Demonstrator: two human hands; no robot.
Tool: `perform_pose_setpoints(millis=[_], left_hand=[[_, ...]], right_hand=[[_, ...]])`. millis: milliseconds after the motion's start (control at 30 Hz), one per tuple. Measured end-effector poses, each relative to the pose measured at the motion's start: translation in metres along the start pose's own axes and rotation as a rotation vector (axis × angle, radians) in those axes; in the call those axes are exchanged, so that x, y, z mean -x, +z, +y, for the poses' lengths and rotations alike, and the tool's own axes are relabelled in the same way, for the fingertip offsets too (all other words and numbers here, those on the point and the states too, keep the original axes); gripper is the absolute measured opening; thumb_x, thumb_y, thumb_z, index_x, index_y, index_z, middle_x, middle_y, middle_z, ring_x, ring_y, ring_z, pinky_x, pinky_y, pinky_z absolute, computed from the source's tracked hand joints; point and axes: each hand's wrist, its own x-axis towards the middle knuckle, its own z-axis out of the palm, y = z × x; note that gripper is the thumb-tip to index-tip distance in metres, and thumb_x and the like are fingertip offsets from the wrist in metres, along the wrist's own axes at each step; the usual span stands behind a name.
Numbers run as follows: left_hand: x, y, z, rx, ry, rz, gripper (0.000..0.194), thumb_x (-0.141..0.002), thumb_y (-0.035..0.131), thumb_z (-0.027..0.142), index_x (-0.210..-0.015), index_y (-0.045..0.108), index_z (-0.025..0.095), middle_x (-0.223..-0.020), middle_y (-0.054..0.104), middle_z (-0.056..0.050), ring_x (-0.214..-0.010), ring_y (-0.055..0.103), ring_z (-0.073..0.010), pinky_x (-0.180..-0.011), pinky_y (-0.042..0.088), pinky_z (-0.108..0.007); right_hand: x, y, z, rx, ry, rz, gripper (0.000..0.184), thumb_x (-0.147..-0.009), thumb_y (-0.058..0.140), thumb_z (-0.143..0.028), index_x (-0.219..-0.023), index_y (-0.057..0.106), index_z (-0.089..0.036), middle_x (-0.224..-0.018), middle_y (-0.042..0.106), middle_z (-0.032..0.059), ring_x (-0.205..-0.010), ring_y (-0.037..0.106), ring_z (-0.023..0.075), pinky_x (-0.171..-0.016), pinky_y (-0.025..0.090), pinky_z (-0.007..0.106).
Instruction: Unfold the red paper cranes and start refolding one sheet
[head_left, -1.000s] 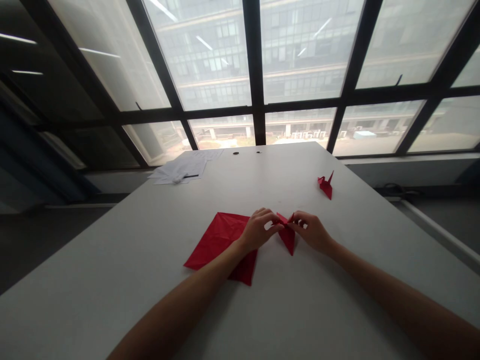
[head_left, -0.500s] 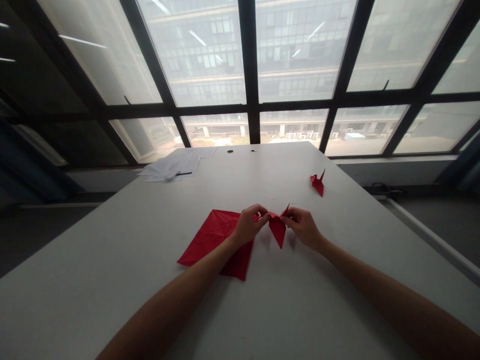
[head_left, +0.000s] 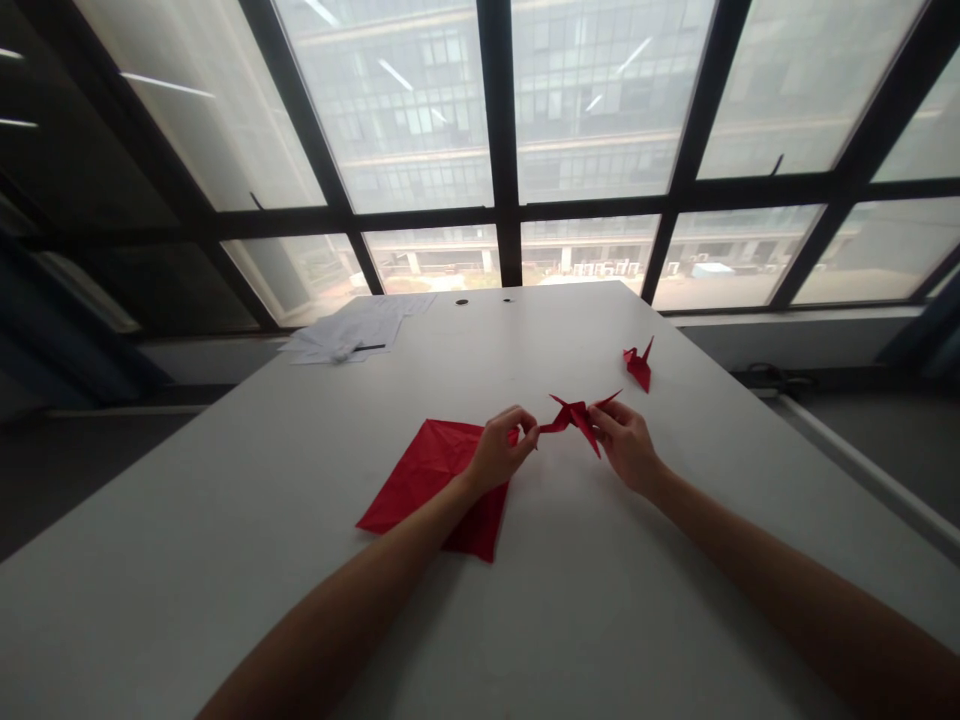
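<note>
A red origami crane is held above the white table between my two hands, its wings and pointed ends spread. My left hand is closed in a pinch on the thin end at the crane's left. On the other side, the fingers of my right hand pinch the body close to the right-hand point. Under my left hand and forearm lies a flat square of creased red paper, partly covered by them.
A second red paper crane stands on the table toward the right edge. White paper sheets with a dark pen lie at the far left. Large windows rise behind the table.
My right hand has moved right and slightly up. The crane has turned and shifted right, so more of its wings and thin left end show. My left hand has barely moved.
</note>
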Motion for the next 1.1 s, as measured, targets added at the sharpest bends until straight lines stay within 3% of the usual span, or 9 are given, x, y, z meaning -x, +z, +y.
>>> perform_pose_setpoints(millis=[100,233,300,433,567,700,900,1100], left_hand=[[0.001,0.000,-0.001,-0.086,0.048,-0.120,0.015,-0.092,0.057,0.021,-0.077,0.061,0.018,-0.080,0.062,-0.002,-0.076,0.056,-0.0146,-0.074,0.045,-0.028],[0.003,0.003,-0.004,-0.268,0.112,-0.249,0.010,-0.088,0.067,0.026,-0.080,0.066,0.020,-0.087,0.067,-0.003,-0.085,0.058,-0.0184,-0.082,0.044,-0.033],[0.003,0.004,-0.005,-0.289,0.086,-0.203,0.011,-0.084,0.073,0.028,-0.084,0.065,0.021,-0.090,0.066,-0.003,-0.086,0.058,-0.0196,-0.082,0.045,-0.034],[0.003,0.004,-0.005,-0.155,0.064,-0.077,0.038,-0.079,0.079,0.029,-0.112,0.061,0.022,-0.103,0.062,-0.006,-0.094,0.059,-0.0210,-0.084,0.051,-0.035],[0.004,0.003,0.002,-0.055,0.186,-0.137,0.043,-0.088,0.068,0.021,-0.129,0.058,0.028,-0.112,0.061,-0.008,-0.104,0.059,-0.0214,-0.093,0.050,-0.037],[0.005,0.000,0.009,-0.032,0.266,-0.131,0.038,-0.089,0.055,0.009,-0.121,0.066,0.027,-0.110,0.061,-0.008,-0.106,0.058,-0.0212,-0.093,0.051,-0.038],[0.003,0.000,0.006,-0.125,0.259,-0.078,0.022,-0.084,0.072,0.023,-0.105,0.072,0.025,-0.109,0.064,-0.008,-0.104,0.058,-0.0224,-0.086,0.052,-0.036],[0.001,0.004,-0.003,-0.202,0.263,0.023,0.010,-0.086,0.072,0.026,-0.096,0.074,0.027,-0.095,0.068,-0.005,-0.090,0.060,-0.0197,-0.078,0.052,-0.034]], right_hand=[[0.000,0.001,-0.002,-0.044,0.037,0.014,0.026,-0.065,0.087,-0.035,-0.075,0.071,-0.017,-0.079,0.070,0.0030,-0.073,0.064,0.0156,-0.070,0.053,0.029],[0.001,-0.002,0.001,0.065,0.020,-0.032,0.026,-0.068,0.085,-0.038,-0.076,0.071,-0.017,-0.073,0.069,0.0015,-0.068,0.062,0.0150,-0.065,0.052,0.028],[0.002,-0.003,0.003,0.160,0.003,-0.065,0.028,-0.069,0.083,-0.040,-0.079,0.072,-0.017,-0.073,0.069,0.0023,-0.066,0.061,0.0152,-0.063,0.050,0.029],[0.008,0.001,0.001,0.329,-0.041,-0.145,0.032,-0.073,0.079,-0.047,-0.081,0.072,-0.016,-0.073,0.070,0.0042,-0.065,0.061,0.0162,-0.060,0.049,0.029],[0.013,0.007,-0.004,0.372,-0.064,-0.198,0.033,-0.076,0.076,-0.048,-0.083,0.072,-0.017,-0.075,0.071,0.0046,-0.067,0.061,0.0169,-0.060,0.050,0.029],[0.014,0.010,-0.005,0.332,-0.067,-0.165,0.029,-0.075,0.078,-0.044,-0.083,0.071,-0.017,-0.076,0.071,0.0039,-0.067,0.061,0.0163,-0.062,0.049,0.029],[0.012,0.009,-0.004,0.364,-0.075,-0.182,0.027,-0.075,0.077,-0.042,-0.078,0.069,-0.016,-0.063,0.062,-0.0007,-0.056,0.050,0.0115,-0.053,0.039,0.026],[0.010,0.008,-0.001,0.401,-0.093,-0.158,0.026,-0.078,0.073,-0.042,-0.078,0.069,-0.017,-0.065,0.062,0.0004,-0.058,0.051,0.0130,-0.054,0.041,0.027]])
